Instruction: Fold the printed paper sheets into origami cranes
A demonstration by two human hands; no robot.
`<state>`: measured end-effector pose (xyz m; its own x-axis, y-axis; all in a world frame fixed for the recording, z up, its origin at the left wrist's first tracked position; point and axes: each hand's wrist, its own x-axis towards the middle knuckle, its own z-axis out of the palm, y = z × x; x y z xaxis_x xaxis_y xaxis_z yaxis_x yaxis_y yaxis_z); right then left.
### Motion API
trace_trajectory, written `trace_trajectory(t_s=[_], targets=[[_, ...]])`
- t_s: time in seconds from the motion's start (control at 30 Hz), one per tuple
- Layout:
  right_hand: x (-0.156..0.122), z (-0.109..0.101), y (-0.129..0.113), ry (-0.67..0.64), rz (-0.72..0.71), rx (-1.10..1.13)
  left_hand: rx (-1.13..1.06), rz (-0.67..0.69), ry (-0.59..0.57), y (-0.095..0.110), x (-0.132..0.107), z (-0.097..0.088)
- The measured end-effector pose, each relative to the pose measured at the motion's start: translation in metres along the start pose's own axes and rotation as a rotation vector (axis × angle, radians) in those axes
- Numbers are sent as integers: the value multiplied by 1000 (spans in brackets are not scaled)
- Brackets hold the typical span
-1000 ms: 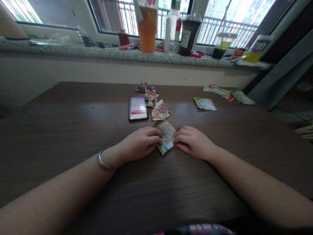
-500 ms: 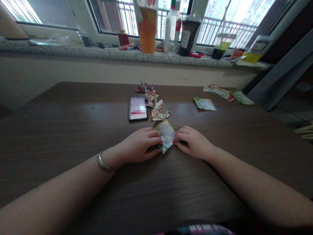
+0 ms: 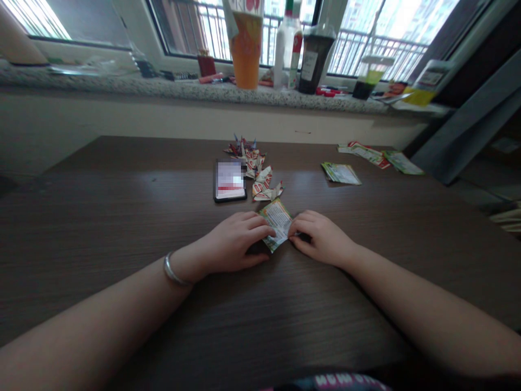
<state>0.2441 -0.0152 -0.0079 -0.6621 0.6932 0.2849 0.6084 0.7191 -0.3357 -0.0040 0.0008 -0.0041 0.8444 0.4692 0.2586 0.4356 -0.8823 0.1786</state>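
A small folded printed paper [image 3: 278, 224], green-edged with white and orange print, lies on the dark wooden table [image 3: 122, 217] between both hands. My left hand [image 3: 234, 241], with a silver bangle at the wrist, has its fingers curled and pressed on the paper's left side. My right hand [image 3: 321, 238] pinches the paper's right edge with bent fingers. Just beyond the paper lies a row of folded paper cranes [image 3: 254, 165], and a phone [image 3: 230, 181] lies flat to their left.
A stack of printed paper sheets [image 3: 341, 172] and more loose sheets [image 3: 380, 155] lie at the table's far right. The stone window sill [image 3: 163, 87] behind holds an orange cup [image 3: 246, 46], bottles, a dark drink cup [image 3: 312, 60] and small items.
My left fingers have slid slightly further over the paper's lower left part, covering more of it. My right hand has barely moved.
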Motion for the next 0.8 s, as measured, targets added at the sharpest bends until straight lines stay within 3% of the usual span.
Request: trace_trajectory(t_s=[0.43, 0.8], targets=[[4, -3, -5, -4, 29, -37, 184, 49, -37, 11, 6, -2], [3, -4, -4, -30, -22, -21, 257, 69, 86, 13, 4, 0]])
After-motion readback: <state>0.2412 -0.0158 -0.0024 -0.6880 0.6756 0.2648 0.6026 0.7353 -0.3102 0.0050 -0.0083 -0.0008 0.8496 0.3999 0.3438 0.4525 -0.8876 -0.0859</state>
